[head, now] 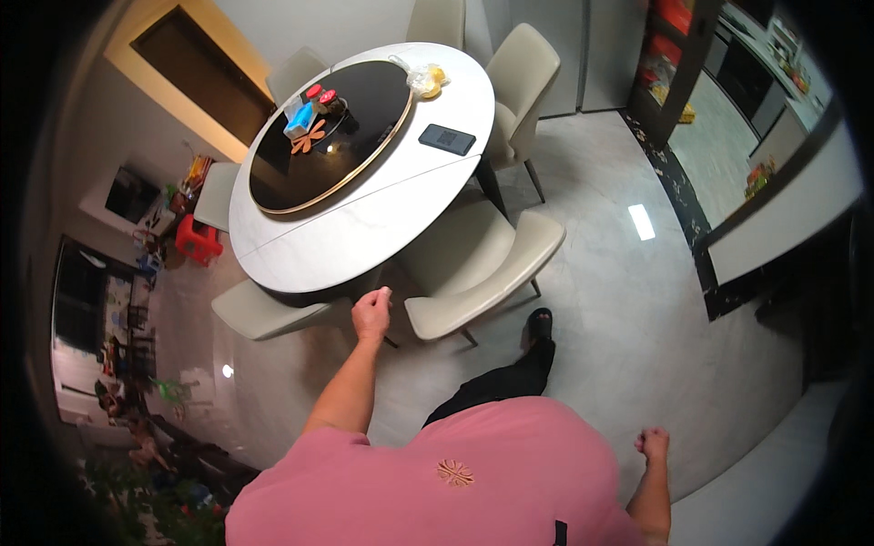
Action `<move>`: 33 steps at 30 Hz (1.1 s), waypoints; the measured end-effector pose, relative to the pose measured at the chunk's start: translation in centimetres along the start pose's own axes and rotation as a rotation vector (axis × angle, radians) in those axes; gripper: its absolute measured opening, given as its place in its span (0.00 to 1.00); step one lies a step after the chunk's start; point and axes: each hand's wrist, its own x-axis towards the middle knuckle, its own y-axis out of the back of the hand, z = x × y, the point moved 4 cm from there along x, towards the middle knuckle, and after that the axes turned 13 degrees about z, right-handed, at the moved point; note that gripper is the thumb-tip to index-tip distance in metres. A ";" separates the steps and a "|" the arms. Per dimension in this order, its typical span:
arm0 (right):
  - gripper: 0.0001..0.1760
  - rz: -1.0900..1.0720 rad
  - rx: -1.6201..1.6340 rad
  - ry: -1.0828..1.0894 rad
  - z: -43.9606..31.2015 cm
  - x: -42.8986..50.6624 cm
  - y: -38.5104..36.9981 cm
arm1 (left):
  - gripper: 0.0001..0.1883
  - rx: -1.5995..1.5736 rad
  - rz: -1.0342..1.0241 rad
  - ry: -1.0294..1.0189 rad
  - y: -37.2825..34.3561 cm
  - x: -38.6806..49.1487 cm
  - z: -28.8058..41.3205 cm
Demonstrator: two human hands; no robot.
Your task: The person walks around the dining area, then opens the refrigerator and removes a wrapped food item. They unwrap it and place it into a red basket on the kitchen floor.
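My left hand [372, 313] is curled into a loose fist between two beige chairs, near the rim of the oval white table [355, 239]. My right hand [653, 442] hangs beside my body over the grey floor, its fingers curled. I see nothing in either hand. A dark phone [447, 139] lies on the table's right part. A clear plastic bag with yellow items [427, 80] lies near the far edge. The black turntable [355, 150] carries a blue tissue pack [300, 121], red-lidded jars [330, 102] and an orange flower-shaped piece [308, 138].
One beige chair [471, 266] stands close ahead of me, another [273, 317] to its left. More chairs surround the table. A red plastic stool [198, 240] is at the left. At the right, a dark-framed doorway [689, 232] opens to a kitchen.
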 end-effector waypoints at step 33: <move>0.11 -0.482 -0.714 0.587 -57.2 39.2 -10.0 | 0.05 -0.289 0.118 0.136 -27.0 -1.6 37.5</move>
